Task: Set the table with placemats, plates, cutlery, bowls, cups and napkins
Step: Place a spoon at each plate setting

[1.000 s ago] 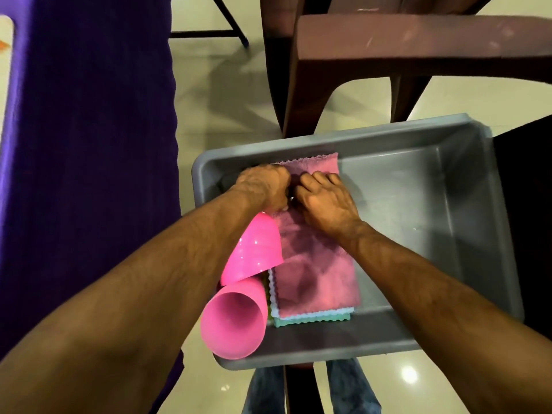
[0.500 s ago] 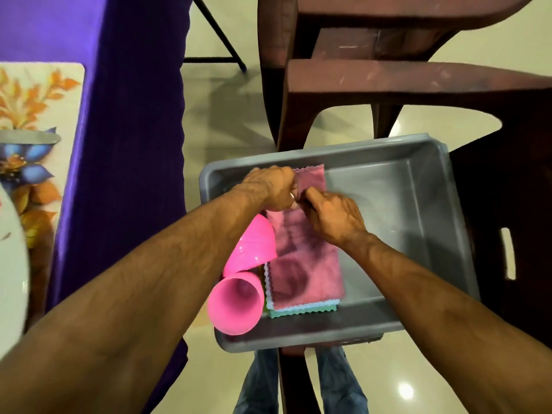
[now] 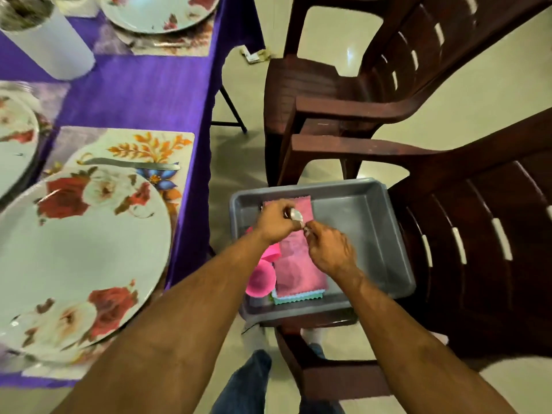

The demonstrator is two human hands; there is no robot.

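Both hands meet over the grey tub on a brown chair: the left hand is curled round shiny cutlery (spoons, by the look), and the right hand pinches the same bundle at its lower end. Beneath them lie folded napkins, pink on top, with pink cups beside them. Judged progress: placemats and floral plates are set on the purple-clothed table, one knife laid; cups and napkins remain, and no bowls are visible. A white cylinder stands on the table. Floor is pale tile.
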